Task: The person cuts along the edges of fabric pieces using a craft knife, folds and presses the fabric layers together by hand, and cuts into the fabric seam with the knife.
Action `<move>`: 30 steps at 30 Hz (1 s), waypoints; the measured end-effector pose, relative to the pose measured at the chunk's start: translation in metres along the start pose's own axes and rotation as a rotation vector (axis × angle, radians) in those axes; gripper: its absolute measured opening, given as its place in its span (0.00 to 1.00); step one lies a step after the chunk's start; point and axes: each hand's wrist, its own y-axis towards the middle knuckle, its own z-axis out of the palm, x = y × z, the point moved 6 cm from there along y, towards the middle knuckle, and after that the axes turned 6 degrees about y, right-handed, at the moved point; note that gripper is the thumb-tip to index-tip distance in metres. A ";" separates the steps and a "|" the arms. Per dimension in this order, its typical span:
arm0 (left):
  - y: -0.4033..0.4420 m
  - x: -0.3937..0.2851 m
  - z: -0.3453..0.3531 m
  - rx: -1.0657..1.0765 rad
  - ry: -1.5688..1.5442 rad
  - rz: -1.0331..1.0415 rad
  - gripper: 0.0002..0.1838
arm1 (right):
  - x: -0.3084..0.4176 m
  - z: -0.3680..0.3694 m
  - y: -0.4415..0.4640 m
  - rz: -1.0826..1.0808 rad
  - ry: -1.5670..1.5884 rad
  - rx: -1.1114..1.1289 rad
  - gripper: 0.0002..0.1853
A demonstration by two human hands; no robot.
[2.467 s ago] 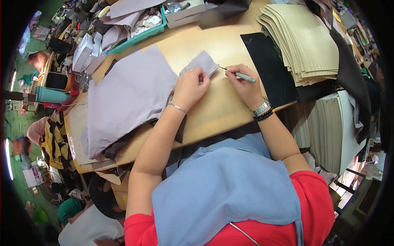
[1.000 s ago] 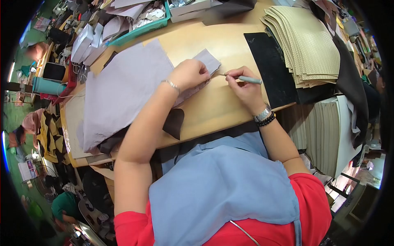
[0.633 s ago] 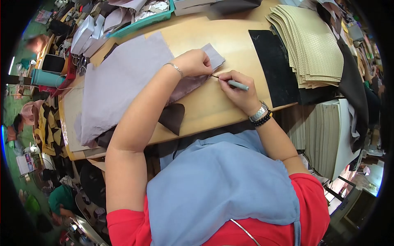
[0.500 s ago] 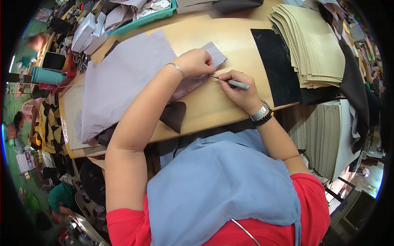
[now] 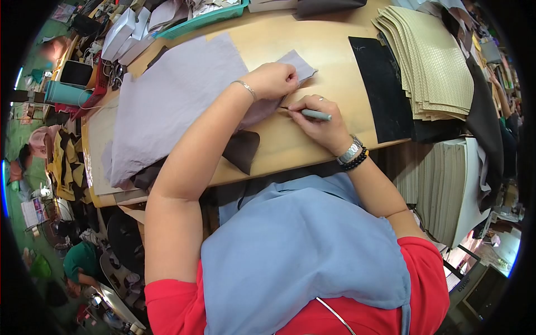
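Note:
A large lilac sheet (image 5: 178, 95), which looks like leather or cloth, lies over the left half of the work table. My left hand (image 5: 273, 81) is closed, fingers curled, at the sheet's right end, where a narrow lilac flap (image 5: 300, 64) sticks out beyond the knuckles. What the fingertips pinch is partly hidden. In my right hand (image 5: 326, 125) is a pen (image 5: 316, 114) with a grey-green barrel, held in a writing grip. Its thin dark tip touches or nearly touches the lower edge of the lilac material, just below my left hand. A dark brown scrap (image 5: 244, 151) lies beneath my left wrist.
A black mat (image 5: 379, 89) lies on the table (image 5: 335, 61) to the right, beside a stack of cream textured sheets (image 5: 430, 61). At the back stands a teal tray (image 5: 204, 19) of scraps. Thick stacked boards (image 5: 444, 181) stand below right. A person in green (image 5: 84, 259) is far lower left.
The pen and my right hand have moved left and slightly down along the lilac edge. My left hand keeps its place on the material. The whole view has shifted a little.

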 end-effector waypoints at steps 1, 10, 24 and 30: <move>0.000 0.000 -0.001 0.000 -0.017 0.006 0.13 | 0.002 0.003 0.001 -0.016 -0.006 0.000 0.06; 0.007 0.002 -0.002 0.023 -0.054 -0.044 0.14 | 0.008 0.010 0.002 -0.022 -0.030 0.032 0.06; 0.002 -0.018 -0.026 -0.187 0.367 -0.018 0.13 | -0.016 0.001 0.017 0.176 0.127 -0.095 0.04; 0.001 -0.006 -0.017 -0.278 0.223 -0.017 0.14 | -0.007 0.013 0.013 -0.004 -0.006 -0.057 0.05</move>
